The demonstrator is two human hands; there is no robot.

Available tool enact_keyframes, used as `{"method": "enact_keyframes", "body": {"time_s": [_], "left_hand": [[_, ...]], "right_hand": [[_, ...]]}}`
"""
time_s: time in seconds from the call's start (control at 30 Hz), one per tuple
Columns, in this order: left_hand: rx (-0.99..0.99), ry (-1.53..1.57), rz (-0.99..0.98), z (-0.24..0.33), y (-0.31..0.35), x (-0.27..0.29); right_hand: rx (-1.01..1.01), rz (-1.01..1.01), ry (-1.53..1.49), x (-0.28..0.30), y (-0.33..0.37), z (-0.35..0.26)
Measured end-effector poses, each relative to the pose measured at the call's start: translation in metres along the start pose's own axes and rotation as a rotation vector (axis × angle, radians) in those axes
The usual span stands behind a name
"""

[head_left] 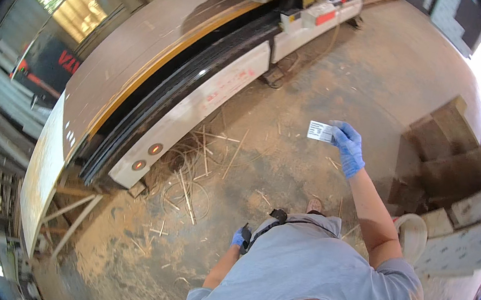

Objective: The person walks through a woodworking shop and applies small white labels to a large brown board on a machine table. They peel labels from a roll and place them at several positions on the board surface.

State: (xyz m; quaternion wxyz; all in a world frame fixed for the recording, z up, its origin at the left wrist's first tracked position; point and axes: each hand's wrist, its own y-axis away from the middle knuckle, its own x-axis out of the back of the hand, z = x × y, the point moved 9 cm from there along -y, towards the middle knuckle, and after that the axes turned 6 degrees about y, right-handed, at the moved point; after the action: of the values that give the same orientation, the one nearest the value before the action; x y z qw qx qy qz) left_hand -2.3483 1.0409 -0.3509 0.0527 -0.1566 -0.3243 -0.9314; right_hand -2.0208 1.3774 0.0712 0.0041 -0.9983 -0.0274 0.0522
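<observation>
My right hand (347, 147), in a blue glove, is stretched out ahead over the floor. Its fingers pinch one end of a small white label (319, 131) with dark print. Low by my left side hangs my left hand (238, 236), gloved in blue too. A black object (246, 239) at my waist covers part of it, so its fingers are hidden. Whether the left hand holds that object I cannot make out. A black strap with a dark clip (278, 216) runs across my waist.
A long machine bed (212, 88) with a white side and two round buttons carries a large brown board (146, 34). Thin offcut strips (187, 196) and sawdust litter the floor. On the right are stacked cardboard pieces (452, 159) and a white bucket (412, 233).
</observation>
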Motion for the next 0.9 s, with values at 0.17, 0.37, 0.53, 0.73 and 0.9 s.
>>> {"method": "enact_keyframes", "body": {"time_s": [0.17, 0.37, 0.53, 0.73, 0.9], "left_hand": [[0.0, -0.044, -0.059, 0.013, -0.006, 0.003], [-0.008, -0.052, -0.067, 0.019, -0.021, 0.007], [-0.206, -0.296, -0.077, -0.017, -0.049, -0.002], [-0.059, -0.078, -0.005, -0.013, -0.048, -0.004], [-0.239, -0.192, 0.095, -0.007, -0.045, -0.002]], "right_hand": [[0.049, 0.037, 0.037, 0.012, 0.008, -0.019], [0.067, 0.056, 0.067, 0.012, 0.01, -0.036], [0.117, 0.083, 0.139, 0.017, 0.014, -0.047], [0.056, 0.096, 0.128, 0.019, 0.017, -0.019], [0.017, 0.073, 0.036, 0.011, 0.014, -0.011]]}}
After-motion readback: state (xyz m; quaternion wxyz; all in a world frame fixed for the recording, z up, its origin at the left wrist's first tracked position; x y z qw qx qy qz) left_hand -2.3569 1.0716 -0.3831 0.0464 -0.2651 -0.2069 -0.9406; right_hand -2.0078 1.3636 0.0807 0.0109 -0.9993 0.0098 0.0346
